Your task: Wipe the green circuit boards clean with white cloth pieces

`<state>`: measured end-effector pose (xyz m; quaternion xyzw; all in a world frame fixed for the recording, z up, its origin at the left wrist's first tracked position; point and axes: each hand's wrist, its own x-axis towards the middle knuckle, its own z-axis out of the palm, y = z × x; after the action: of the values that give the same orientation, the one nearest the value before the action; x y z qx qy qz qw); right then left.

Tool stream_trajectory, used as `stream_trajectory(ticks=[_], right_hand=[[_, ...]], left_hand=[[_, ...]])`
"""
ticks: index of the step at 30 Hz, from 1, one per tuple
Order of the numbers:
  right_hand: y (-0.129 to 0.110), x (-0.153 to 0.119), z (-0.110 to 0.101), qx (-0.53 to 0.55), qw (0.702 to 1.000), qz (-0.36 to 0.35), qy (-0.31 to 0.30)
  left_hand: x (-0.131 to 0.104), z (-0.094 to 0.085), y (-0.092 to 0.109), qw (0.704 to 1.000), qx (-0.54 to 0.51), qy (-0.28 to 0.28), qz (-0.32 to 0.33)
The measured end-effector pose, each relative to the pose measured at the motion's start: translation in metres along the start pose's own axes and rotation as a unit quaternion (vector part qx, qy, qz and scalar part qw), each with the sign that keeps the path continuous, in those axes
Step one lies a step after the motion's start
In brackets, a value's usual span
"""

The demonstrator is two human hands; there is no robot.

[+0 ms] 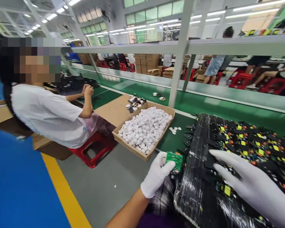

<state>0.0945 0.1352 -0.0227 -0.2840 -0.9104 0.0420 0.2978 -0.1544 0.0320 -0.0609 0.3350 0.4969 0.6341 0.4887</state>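
Observation:
My left hand (158,174), in a white glove, grips a green circuit board (174,161) between thumb and fingers, its soldered side up. My right hand (243,179), also gloved in white, reaches over a black plastic-wrapped tray (192,177). Its thumb and forefinger are spread with nothing between them; the other fingers are partly hidden. Many small circuit assemblies (260,152) with yellow and orange parts and black flat pieces fill the tray. Whether the right fingertips touch the black piece beneath them, I cannot tell.
A cardboard box (144,156) of white round pieces (144,126) stands left of the tray. Several white discs (174,129) lie on the green bench (166,144). A co-worker (49,110) sits on a red stool (92,152) at the left. A metal post (179,63) rises behind the box.

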Motion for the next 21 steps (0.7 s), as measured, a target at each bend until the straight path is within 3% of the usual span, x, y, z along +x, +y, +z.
stream_trajectory(ticks=[5, 9, 12, 15, 21], right_hand=[[-0.019, 0.125, 0.047, -0.021, 0.971, 0.021, -0.239], [-0.035, 0.197, 0.093, -0.025, 0.961, 0.014, -0.277], [-0.048, 0.218, 0.122, -0.027, 0.943, 0.001, -0.332], [-0.061, 0.22, 0.14, -0.029, 0.928, 0.0, -0.371], [-0.061, 0.206, 0.153, 0.01, 0.934, 0.042, -0.355]], left_hand=[[-0.009, -0.026, -0.002, 0.994, -0.057, 0.075, -0.05], [-0.015, -0.04, -0.009, 0.994, -0.041, 0.085, -0.059], [-0.019, -0.046, -0.012, 0.991, -0.055, 0.088, -0.087], [-0.02, -0.046, -0.012, 0.988, -0.086, 0.086, -0.094], [-0.016, -0.036, -0.007, 0.988, -0.119, 0.052, -0.087]])
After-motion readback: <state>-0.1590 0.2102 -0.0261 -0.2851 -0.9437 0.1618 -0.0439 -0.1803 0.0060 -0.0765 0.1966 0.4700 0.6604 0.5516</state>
